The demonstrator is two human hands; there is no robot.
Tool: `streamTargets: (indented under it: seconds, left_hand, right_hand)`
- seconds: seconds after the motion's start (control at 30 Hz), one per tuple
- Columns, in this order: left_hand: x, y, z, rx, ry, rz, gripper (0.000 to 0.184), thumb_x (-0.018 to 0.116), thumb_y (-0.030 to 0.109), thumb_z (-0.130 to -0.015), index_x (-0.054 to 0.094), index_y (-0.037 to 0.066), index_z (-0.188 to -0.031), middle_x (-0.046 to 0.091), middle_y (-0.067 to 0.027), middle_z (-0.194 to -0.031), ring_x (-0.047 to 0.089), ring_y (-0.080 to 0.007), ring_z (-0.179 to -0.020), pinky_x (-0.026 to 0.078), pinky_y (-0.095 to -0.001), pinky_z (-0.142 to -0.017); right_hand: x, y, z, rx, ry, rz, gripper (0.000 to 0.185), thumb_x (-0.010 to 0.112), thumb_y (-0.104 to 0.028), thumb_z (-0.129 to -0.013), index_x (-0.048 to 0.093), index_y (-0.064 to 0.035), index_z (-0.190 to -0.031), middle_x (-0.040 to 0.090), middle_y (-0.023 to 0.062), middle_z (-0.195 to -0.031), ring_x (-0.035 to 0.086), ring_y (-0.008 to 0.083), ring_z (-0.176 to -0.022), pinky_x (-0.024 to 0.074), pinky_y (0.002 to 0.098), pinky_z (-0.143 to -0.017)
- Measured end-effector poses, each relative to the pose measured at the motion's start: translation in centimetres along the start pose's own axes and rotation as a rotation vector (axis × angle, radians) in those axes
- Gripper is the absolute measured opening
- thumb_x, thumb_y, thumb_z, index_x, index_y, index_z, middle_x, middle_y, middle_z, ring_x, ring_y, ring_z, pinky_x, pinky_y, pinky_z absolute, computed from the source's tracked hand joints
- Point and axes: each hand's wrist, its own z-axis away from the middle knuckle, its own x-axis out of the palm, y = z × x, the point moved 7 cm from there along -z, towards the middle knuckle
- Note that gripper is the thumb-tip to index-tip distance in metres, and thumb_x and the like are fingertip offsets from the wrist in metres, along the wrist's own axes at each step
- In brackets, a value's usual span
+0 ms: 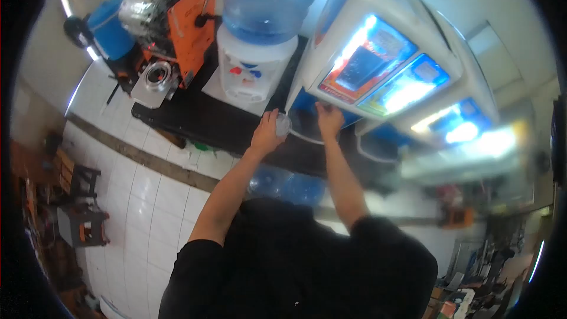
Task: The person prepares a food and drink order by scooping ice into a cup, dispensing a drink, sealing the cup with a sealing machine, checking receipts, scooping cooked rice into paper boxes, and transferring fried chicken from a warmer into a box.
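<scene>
My left hand [269, 134] is closed round a small clear cup [283, 124], held over the dark counter [236, 133] at the foot of a white machine [384, 0] with lit picture panels. To the right of the cup, my right hand [329, 119] is raised at the blue recess [305, 105] under the lit panels, its fingers curled together. Whatever those fingers touch or hold is too small to make out. Left of the machine, a white water dispenser [251, 71] carries a large blue bottle [269, 0].
An orange machine [192, 29] with a round metal part [156, 75] stands at the counter's left end. Large blue bottles [286, 186] lie below the counter. A grey stool [82, 226] is on the tiled floor at left. A second lit machine [455, 124] stands at right.
</scene>
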Motion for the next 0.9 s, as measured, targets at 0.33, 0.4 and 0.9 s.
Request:
streamTargets:
  seconds: [0.33,0.4,0.9]
  left_hand:
    - [2.2,2.8,-3.8,0.061,-0.093,-0.071,0.102,0.084,0.011,-0.064,0.028,0.005,-0.149,0.043,-0.0193,-0.137,0.049,-0.0409,-0.127,0.049,-0.0479,-0.102]
    - [2.3,3.0,-3.9,0.063,-0.087,-0.084,0.104,0.084,0.01,-0.063,0.027,0.006,-0.149,0.042,-0.0196,-0.137,0.048,-0.041,-0.128,0.049,-0.048,-0.102]
    - [2.6,3.7,-4.2,0.054,-0.057,0.022,0.104,0.087,0.017,-0.065,0.027,0.007,-0.15,0.047,-0.02,-0.135,0.052,-0.0398,-0.125,0.048,-0.0479,-0.102]
  right_hand:
    - [0.5,1.4,0.0,-0.049,0.09,0.086,0.049,0.081,-0.047,-0.075,0.075,-0.0095,-0.105,0.073,0.0178,-0.097,0.068,0.0409,-0.091,0.0509,0.0491,-0.084]
    - [0.7,1.6,0.1,-0.015,0.052,0.128,0.049,0.081,-0.047,-0.075,0.074,-0.0103,-0.107,0.073,0.0178,-0.097,0.068,0.0414,-0.093,0.0503,0.0499,-0.085]
    - [-0.8,0.1,0.2,-0.015,-0.039,0.082,0.05,0.082,-0.043,-0.075,0.073,-0.005,-0.107,0.073,0.019,-0.101,0.069,0.0405,-0.096,0.0521,0.0478,-0.084]
